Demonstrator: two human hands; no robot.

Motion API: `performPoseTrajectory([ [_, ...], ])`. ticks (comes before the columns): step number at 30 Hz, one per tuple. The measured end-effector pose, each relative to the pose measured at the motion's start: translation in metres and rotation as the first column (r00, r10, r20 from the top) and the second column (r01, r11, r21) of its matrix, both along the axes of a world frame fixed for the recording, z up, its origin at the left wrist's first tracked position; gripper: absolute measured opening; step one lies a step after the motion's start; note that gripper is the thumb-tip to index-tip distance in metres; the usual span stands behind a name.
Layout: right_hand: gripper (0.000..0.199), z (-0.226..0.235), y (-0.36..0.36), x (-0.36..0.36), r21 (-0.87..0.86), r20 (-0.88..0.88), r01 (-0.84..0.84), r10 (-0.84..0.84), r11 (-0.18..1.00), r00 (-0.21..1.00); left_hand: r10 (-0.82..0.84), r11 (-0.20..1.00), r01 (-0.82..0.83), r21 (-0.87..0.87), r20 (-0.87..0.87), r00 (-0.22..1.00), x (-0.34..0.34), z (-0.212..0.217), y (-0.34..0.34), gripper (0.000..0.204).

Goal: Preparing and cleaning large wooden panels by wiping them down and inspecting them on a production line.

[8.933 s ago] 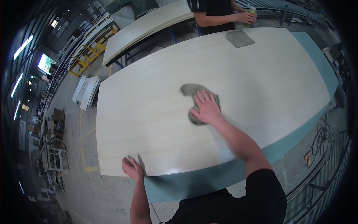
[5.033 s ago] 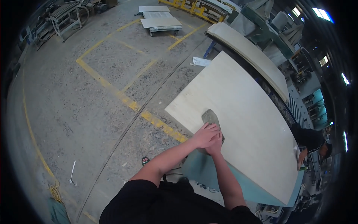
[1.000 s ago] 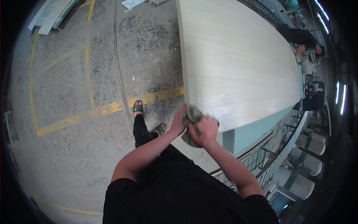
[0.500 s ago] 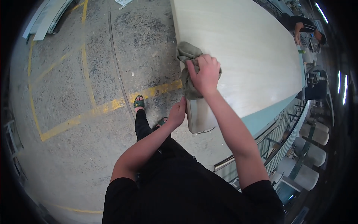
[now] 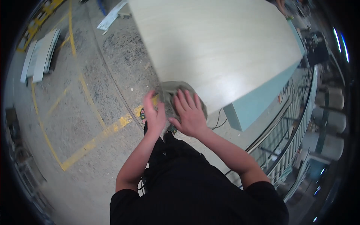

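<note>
A grey-green cloth [image 5: 173, 87] is draped over the near left corner of a large pale wood-look panel [image 5: 210, 56]. My right hand [image 5: 190, 117] lies flat on the cloth, fingers spread and thumb apart, pressing it against the corner. My left hand [image 5: 154, 117] is just left of the cloth, beside the panel's edge. Its fingers and thumb are apart, and nothing shows between them. The cloth partly hides the corner beneath it.
A pale green board [image 5: 258, 99] shows below the panel's right side, with a dark cable [image 5: 221, 122] near it. Metal racks [image 5: 300, 123] stand at right. Boards [image 5: 41, 56] lie at far left, beyond yellow floor lines [image 5: 90, 144]. A person's arm [image 5: 281, 7] shows at the far right.
My right hand and the cloth have come nearer to me, down to the panel's near corner. My left hand has moved left and opened. The view has shifted too.
</note>
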State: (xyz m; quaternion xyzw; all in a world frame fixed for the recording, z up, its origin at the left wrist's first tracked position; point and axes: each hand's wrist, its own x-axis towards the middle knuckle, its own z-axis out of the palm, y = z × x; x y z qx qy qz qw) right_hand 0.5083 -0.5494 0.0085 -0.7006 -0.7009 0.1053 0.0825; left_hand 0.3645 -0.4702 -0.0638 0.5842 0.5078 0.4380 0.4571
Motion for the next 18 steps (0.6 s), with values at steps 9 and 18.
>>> performPoseTrajectory([
  [9,0.086,-0.028,-0.034,0.016,0.106,-0.246,0.194,-0.164,0.975,0.955,-0.435,0.594,0.773,0.223,-0.719,0.542,0.105,0.062,-0.009,0.085],
  [18,0.082,-0.019,-0.068,0.140,0.048,0.034,0.343,-0.345,0.938,0.938,-0.600,0.511,0.789,0.340,-0.516,0.611,0.251,0.071,-0.038,0.087],
])
